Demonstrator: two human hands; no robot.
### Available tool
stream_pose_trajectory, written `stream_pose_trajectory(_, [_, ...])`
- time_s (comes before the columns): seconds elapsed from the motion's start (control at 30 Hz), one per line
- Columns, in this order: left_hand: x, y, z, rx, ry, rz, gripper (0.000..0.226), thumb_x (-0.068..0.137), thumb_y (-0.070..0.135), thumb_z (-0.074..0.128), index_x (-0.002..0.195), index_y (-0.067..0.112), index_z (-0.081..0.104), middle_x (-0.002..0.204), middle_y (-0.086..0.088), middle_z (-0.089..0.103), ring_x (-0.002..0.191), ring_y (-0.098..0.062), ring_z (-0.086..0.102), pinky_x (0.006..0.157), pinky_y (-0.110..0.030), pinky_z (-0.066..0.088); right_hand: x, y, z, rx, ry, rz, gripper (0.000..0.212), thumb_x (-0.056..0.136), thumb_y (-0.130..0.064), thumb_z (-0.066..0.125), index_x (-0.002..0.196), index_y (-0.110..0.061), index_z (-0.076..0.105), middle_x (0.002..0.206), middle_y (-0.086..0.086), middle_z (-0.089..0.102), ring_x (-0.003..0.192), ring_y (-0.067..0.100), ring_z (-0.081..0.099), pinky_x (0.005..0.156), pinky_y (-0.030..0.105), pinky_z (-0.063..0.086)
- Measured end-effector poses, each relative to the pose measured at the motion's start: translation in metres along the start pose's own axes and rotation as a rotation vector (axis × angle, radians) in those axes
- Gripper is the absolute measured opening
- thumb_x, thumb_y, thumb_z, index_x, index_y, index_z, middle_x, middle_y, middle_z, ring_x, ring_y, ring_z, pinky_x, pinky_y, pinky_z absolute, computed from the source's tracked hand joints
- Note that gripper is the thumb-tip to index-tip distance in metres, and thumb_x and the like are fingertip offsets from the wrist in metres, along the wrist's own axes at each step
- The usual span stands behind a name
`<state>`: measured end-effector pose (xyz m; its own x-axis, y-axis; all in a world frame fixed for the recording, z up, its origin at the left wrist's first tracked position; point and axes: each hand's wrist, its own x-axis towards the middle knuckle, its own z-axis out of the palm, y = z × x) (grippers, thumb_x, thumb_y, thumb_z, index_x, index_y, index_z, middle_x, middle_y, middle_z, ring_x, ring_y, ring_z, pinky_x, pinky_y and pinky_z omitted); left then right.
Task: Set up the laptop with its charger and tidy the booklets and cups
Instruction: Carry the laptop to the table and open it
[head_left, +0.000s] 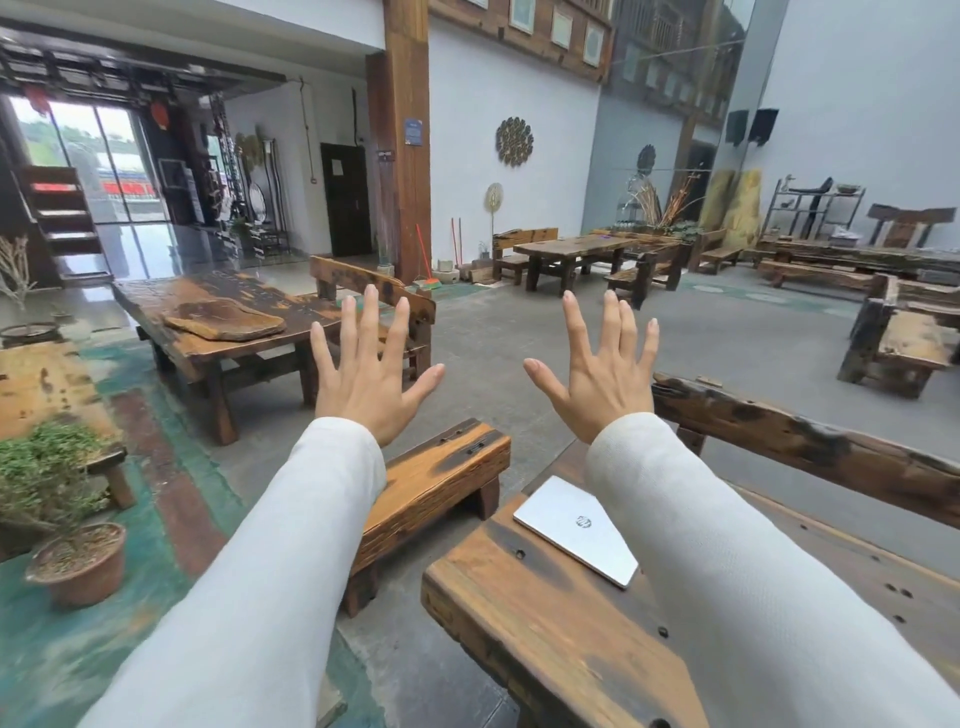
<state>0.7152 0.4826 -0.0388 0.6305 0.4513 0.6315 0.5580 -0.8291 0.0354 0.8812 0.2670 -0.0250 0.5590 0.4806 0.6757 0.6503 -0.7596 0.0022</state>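
A closed silver laptop (576, 530) lies flat on the dark wooden table (545, 623) in front of me, partly covered by my right sleeve. My left hand (371, 371) is raised in the air with fingers spread, well above and left of the laptop. My right hand (602, 371) is held up the same way, fingers apart, above the table's far end. Both hands hold nothing. No charger, booklets or cups show in the head view.
A low wooden bench (436, 478) stands left of the table. A wooden backrest rail (810, 447) runs along the table's right side. A potted plant (67, 519) sits at the lower left. More wooden tables (223, 317) and benches fill the hall beyond.
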Motion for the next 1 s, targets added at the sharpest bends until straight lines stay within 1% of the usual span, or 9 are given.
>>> stream_pose_trajectory(0.17, [0.046,0.040,0.045,-0.026,-0.015,0.038,0.084,0.091,0.080,0.010,0.157,0.034,-0.014,0.168,-0.004,-0.021,0.154,-0.028,-0.019,0.121,-0.064,-0.005,0.034,0.047,0.038,-0.037,-0.015,0.023,0.085,0.090,-0.079,0.017,0.159,-0.032,-0.004,0.164,0.022,0.009,0.152,0.039,0.008,0.119,0.064,0.002])
stream_pose_trajectory(0.27, [0.070,0.065,0.071,-0.054,-0.026,0.046,0.085,0.092,0.079,0.013,0.157,0.034,-0.015,0.168,-0.004,-0.022,0.154,-0.028,-0.019,0.121,-0.064,-0.004,0.051,0.075,0.060,-0.066,-0.016,0.032,0.086,0.090,-0.079,0.016,0.159,-0.032,-0.004,0.165,0.020,0.008,0.152,0.039,0.008,0.119,0.064,0.001])
stream_pose_trajectory(0.37, [0.087,0.089,0.096,-0.067,-0.022,0.068,0.085,0.092,0.078,0.016,0.158,0.033,-0.013,0.168,-0.003,-0.020,0.155,-0.028,-0.018,0.121,-0.063,-0.007,0.062,0.101,0.080,-0.085,-0.024,0.054,0.087,0.089,-0.080,0.014,0.159,-0.031,-0.004,0.165,0.020,0.007,0.152,0.039,0.008,0.118,0.064,0.000])
stream_pose_trajectory(0.5, [0.102,0.116,0.128,-0.102,-0.039,0.093,0.084,0.092,0.079,0.015,0.157,0.035,-0.015,0.168,-0.002,-0.020,0.155,-0.027,-0.017,0.118,-0.060,-0.012,0.066,0.128,0.102,-0.109,-0.056,0.075,0.087,0.090,-0.080,0.016,0.159,-0.031,-0.005,0.166,0.021,0.004,0.153,0.039,0.005,0.119,0.064,0.002])
stream_pose_trajectory(0.6, [0.113,0.129,0.150,-0.114,-0.068,0.110,0.084,0.092,0.079,0.014,0.157,0.036,-0.016,0.168,-0.002,-0.020,0.155,-0.028,-0.018,0.118,-0.060,-0.012,0.069,0.144,0.117,-0.115,-0.078,0.104,0.088,0.090,-0.080,0.016,0.159,-0.030,-0.008,0.166,0.021,0.001,0.153,0.038,0.003,0.119,0.063,0.002])
stream_pose_trajectory(0.8, [0.148,0.149,0.198,-0.183,-0.108,0.162,0.083,0.092,0.078,0.015,0.157,0.036,-0.016,0.168,-0.001,-0.020,0.155,-0.027,-0.016,0.120,-0.064,-0.004,0.076,0.167,0.155,-0.158,-0.133,0.170,0.088,0.090,-0.080,0.016,0.158,-0.031,-0.011,0.166,0.020,-0.002,0.153,0.038,0.001,0.120,0.063,0.002])
stream_pose_trajectory(1.0, [0.186,0.157,0.265,-0.247,-0.192,0.249,0.084,0.093,0.076,0.019,0.158,0.035,-0.013,0.169,-0.002,-0.018,0.155,-0.029,-0.016,0.120,-0.065,-0.004,0.085,0.175,0.207,-0.212,-0.179,0.285,0.089,0.090,-0.078,0.022,0.160,-0.029,-0.004,0.166,0.021,0.003,0.153,0.039,0.004,0.119,0.063,0.004])
